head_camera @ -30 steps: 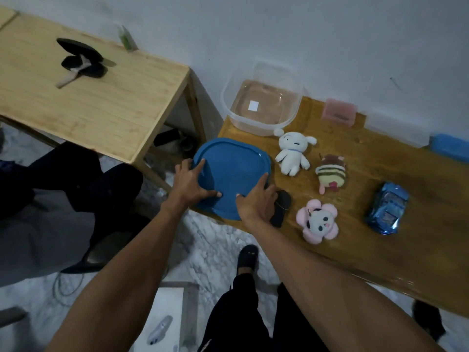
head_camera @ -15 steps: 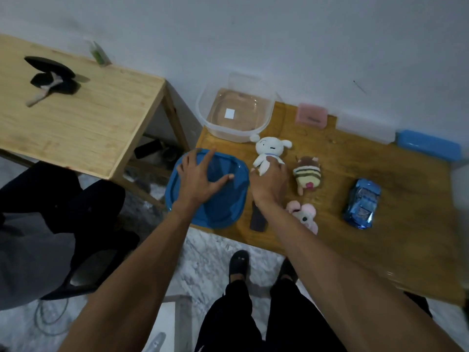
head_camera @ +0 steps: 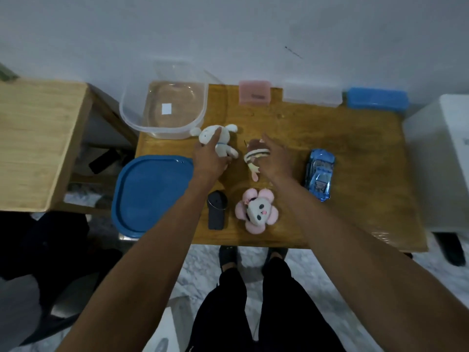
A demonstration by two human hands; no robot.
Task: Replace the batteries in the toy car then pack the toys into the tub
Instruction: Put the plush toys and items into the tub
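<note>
A: where are the hands?
B: left hand [head_camera: 209, 158] lies on the white plush [head_camera: 218, 138], fingers loosely around it; right hand [head_camera: 275, 158] spread over the striped plush [head_camera: 256, 154].
A: count?
B: three plushies including the pink one [head_camera: 256, 212], one toy car [head_camera: 319, 175] near the surface's [head_camera: 355, 153] right edge, one tub [head_camera: 165, 110] at the back-left corner.

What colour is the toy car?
Shiny blue; the toy car shows clearly in the head view.

white plush [head_camera: 218, 138]: body partly under left hand [head_camera: 210, 161] | striped plush [head_camera: 256, 154]: right half behind right hand [head_camera: 278, 161] | grips: unclear
</note>
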